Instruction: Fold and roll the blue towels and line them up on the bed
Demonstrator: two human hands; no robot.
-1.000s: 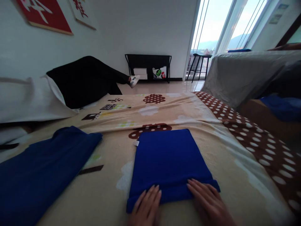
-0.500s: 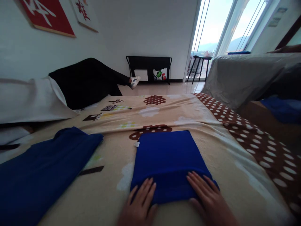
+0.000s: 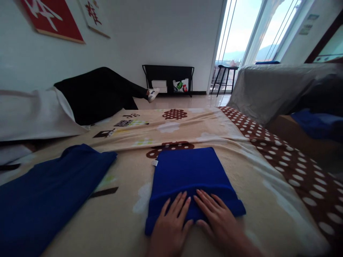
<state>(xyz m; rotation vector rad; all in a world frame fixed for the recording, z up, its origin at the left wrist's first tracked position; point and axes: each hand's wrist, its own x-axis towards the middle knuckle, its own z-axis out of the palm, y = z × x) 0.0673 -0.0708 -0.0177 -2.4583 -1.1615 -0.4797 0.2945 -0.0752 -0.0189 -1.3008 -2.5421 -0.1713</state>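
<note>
A bright blue piece of folded fabric (image 3: 187, 167) lies flat before me, a small white tag (image 3: 154, 163) sticking out at its left edge. A raised crease runs across it just beyond my fingertips. My left hand (image 3: 173, 217) rests palm down on its near part, fingers stretched out. Beside it, my right hand (image 3: 215, 214) also lies flat on the fabric with its fingers extended. The two hands are close together near the middle of the near edge, and neither grips anything. Whether the fabric is a garment I cannot tell.
A darker blue cloth (image 3: 59, 189) lies to the left on the patterned beige blanket (image 3: 123, 214). Beyond it a person in black trousers (image 3: 99, 91) sits or lies. A low black rack (image 3: 168, 71), a stool (image 3: 226, 71) and a grey covered piece of furniture (image 3: 249, 89) stand farther off.
Both hands have moved inward along the near part of the folded fabric, so the gap between them is smaller. My view has shifted slightly.
</note>
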